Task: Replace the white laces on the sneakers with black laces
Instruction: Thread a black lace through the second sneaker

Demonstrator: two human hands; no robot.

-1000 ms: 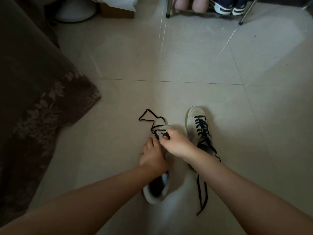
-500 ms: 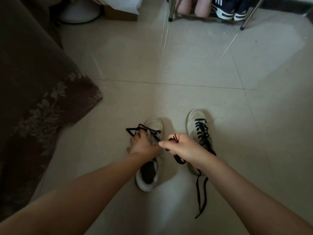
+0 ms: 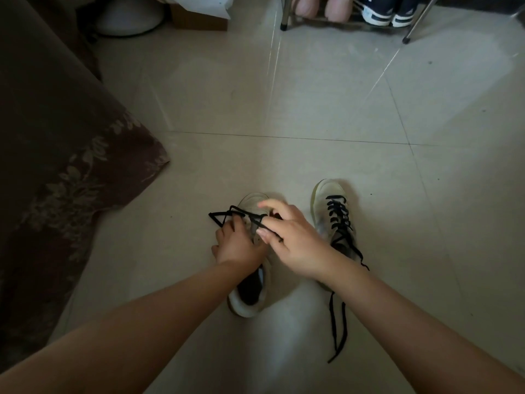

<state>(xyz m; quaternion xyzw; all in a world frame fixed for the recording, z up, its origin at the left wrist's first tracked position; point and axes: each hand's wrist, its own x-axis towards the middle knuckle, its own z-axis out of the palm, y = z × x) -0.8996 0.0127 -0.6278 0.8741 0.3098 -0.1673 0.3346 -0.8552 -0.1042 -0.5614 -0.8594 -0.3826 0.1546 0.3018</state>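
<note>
Right hand (image 3: pixel 295 240) now over left sneaker (image 3: pixel 250 280)

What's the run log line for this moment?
step: lacing left sneaker | left hand: holds black lace | right hand: pinches lace | right sneaker: laced

Dim, floor glare streaks, warped edges

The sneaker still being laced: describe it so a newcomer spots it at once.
On the pale tiled floor, two white sneakers lie side by side. It is the left sneaker, under both hands. Unlike the right sneaker, fully laced in black, its black lace hangs loose.
</note>
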